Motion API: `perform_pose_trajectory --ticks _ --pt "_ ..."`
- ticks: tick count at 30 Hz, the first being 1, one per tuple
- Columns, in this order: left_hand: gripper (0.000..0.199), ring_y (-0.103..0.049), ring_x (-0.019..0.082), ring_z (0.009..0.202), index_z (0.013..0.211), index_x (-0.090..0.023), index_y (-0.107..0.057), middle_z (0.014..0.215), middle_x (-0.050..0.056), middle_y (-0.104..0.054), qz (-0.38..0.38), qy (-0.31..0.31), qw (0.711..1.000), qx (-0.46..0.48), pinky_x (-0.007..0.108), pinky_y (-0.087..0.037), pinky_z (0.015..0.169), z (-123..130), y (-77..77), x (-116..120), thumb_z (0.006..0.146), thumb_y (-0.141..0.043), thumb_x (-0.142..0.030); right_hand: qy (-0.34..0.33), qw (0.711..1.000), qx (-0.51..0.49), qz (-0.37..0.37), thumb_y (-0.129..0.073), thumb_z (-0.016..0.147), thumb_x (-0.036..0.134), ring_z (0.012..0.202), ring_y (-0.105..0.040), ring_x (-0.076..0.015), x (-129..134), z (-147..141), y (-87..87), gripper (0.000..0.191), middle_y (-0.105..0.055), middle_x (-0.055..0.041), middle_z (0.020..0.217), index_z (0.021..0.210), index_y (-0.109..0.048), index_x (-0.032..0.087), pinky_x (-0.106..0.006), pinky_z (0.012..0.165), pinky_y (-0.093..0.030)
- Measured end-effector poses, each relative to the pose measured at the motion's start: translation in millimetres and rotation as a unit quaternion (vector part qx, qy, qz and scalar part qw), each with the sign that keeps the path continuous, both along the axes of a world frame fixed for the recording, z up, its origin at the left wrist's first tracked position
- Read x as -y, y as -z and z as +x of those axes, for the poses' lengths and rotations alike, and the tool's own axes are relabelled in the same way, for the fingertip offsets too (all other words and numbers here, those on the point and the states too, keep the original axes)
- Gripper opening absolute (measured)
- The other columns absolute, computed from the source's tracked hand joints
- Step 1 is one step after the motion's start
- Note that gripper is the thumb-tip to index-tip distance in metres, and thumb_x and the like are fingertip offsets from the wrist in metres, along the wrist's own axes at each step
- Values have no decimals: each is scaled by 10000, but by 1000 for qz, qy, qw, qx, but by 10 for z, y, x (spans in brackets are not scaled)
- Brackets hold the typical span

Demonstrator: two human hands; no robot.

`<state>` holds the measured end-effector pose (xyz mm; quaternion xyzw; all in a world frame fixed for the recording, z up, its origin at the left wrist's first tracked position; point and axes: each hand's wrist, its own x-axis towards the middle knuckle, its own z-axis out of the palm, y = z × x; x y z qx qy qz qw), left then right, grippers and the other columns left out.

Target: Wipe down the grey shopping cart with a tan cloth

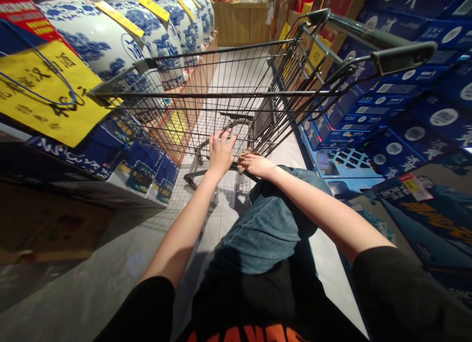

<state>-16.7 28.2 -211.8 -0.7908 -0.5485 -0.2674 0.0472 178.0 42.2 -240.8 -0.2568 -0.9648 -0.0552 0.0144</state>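
Observation:
A dark wire shopping cart (221,94) stands sideways in front of me, its bar handle (363,31) up at the right. My left hand (221,152) is at the cart's lower side, fingers apart and nothing visible in them. Close to its right, my right hand (257,165) has its fingers curled over a small, crumpled brown cloth-like thing (241,163) by the lower frame. Part of that thing is hidden under the fingers. Below the hands is the cart's base frame (199,174) with its wheels. My bent knee (273,224) in jeans lies under the right forearm.
Large blue-and-white jars (99,37) with yellow tags line the left, beside a yellow sign (47,91) and boxes (140,174). Stacked blue boxes (416,130) and a blue pallet (346,170) border the right. A wooden counter (239,24) stands at the aisle's far end.

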Motion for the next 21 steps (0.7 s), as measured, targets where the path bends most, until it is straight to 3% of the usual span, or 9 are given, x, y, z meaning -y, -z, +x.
perform_pose_trajectory --ticks 6,9,12,14,18,21 --pt "664 -337 367 1557 1528 -266 -564 1560 114 -552 -22 -29 999 -3 597 -240 1301 -24 48 -13 894 -519 -73 54 993 -94 45 -417 1036 123 1549 -419 -175 -3 63 -113 414 -578 -90 1564 1346 -690 156 -375 1353 -244" --pt "627 -445 320 1474 1470 -222 -626 1475 107 -623 -24 -28 999 20 498 -353 1264 -39 37 -41 889 -468 -49 52 996 -61 33 -442 1015 104 1472 -520 -174 7 61 -76 385 -713 -82 1385 1217 -759 187 -359 1341 -275" --pt "609 -506 310 1404 1414 -248 -666 1396 80 -676 -20 -40 999 26 550 -279 1295 -24 -17 -60 884 -448 -42 27 999 -39 23 -462 1008 101 1436 -557 -166 -11 10 -82 358 -763 -67 1280 1138 -785 186 -326 1320 -318" --pt "585 -523 313 1381 1381 -263 -683 1369 70 -693 -20 -47 998 24 584 -230 1306 -3 -44 -59 888 -450 -52 21 997 -63 34 -447 1019 110 1502 -486 -182 -39 2 -150 368 -698 -93 1411 1202 -764 147 -364 1334 -301" --pt "525 -531 311 1363 1329 -218 -706 1371 97 -687 -24 -52 998 29 544 -282 1295 32 -39 -48 893 -454 -68 37 979 -183 81 -397 1054 150 1586 -357 -232 -46 75 -295 395 -503 -115 1623 1250 -739 124 -510 1338 -282" --pt "526 -532 312 1355 1327 -222 -701 1367 90 -688 -20 -45 998 32 546 -278 1298 44 -19 -29 889 -453 -67 67 976 -201 57 -406 1038 136 1589 -352 -232 1 102 -294 398 -472 -114 1640 1239 -749 122 -494 1330 -302"
